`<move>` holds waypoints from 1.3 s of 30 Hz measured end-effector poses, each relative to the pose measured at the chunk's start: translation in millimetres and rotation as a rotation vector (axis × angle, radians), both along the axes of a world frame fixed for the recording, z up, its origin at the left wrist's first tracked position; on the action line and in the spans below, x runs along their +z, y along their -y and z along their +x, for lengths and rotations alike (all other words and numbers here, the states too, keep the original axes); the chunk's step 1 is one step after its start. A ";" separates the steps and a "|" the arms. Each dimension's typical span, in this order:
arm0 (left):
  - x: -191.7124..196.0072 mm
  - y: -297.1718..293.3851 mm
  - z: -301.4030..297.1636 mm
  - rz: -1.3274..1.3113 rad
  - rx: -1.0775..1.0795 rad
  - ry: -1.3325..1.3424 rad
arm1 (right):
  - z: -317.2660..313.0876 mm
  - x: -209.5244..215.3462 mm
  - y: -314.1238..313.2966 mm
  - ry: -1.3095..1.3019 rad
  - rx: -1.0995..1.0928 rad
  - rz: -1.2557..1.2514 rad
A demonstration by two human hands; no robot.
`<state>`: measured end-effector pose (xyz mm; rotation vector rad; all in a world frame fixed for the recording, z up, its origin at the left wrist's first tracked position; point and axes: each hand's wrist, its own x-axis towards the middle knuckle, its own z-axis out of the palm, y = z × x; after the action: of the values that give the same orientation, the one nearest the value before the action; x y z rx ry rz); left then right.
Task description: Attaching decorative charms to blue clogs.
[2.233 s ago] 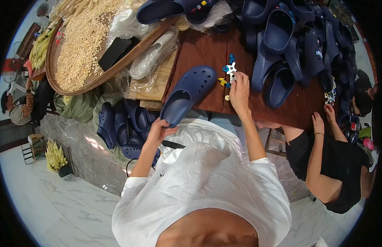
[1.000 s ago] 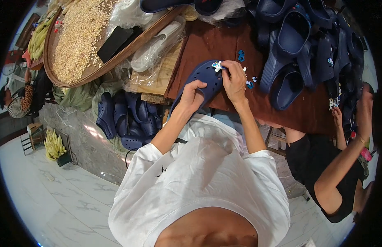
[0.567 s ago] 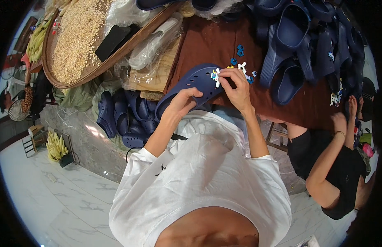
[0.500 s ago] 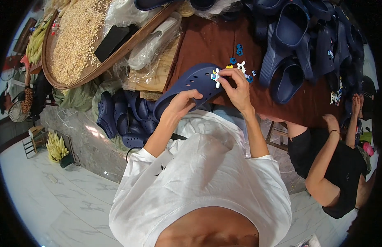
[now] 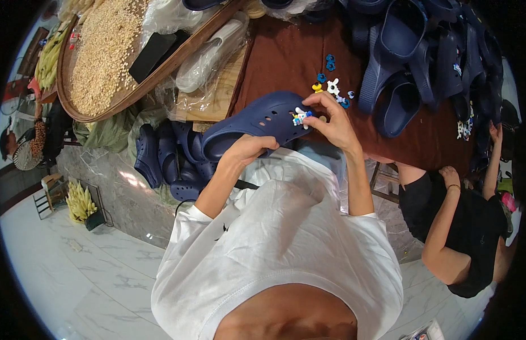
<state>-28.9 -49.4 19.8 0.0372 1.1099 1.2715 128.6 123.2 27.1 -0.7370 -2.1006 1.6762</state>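
Observation:
A navy clog [image 5: 246,120] with vent holes is held above my lap, its toe pointing right. My left hand [image 5: 246,152] is closed on its near side, thumb on the upper and the other fingers hidden beneath. On the toe sits a white, blue and yellow shoe charm [image 5: 301,117]. My right hand [image 5: 335,126] grips the toe end, with the thumb against the charm's edge and the index finger over the tip. Just beyond, on the brown cloth [image 5: 285,56], lie loose charms: a white one [image 5: 332,86], a yellow one [image 5: 316,87] and blue flowers [image 5: 330,62].
Navy clogs [image 5: 399,56] pile up at the right, and more [image 5: 186,164] hang or lie at the left. A woven tray [image 5: 155,76] of pale kernels stands far left, beside a plastic-wrapped white clog [image 5: 209,59]. Another person in black [image 5: 464,238] sits at my right.
My right hand has shifted from pinching the charm to gripping the toe with the thumb at the charm's edge. The charm has tilted and lies closer to the clog. The clog has turned slightly.

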 end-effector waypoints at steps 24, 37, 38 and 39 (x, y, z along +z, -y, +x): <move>-18.2 13.0 -1.1 0.047 -0.109 -0.153 | -5.1 5.1 -10.6 0.257 0.192 -0.171; -26.7 10.0 -4.3 0.116 0.199 0.259 | -11.3 -20.0 22.3 0.034 -0.084 0.027; -26.7 9.1 -4.4 0.117 0.197 0.260 | -10.3 -20.4 22.7 0.035 -0.086 0.028; -19.8 7.0 -3.3 0.110 0.208 0.266 | -8.9 -22.1 23.9 0.028 -0.086 0.118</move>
<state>-32.2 -56.4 -0.1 -0.1645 0.8299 1.4746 119.7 99.3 5.0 -0.8055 -2.1341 1.4917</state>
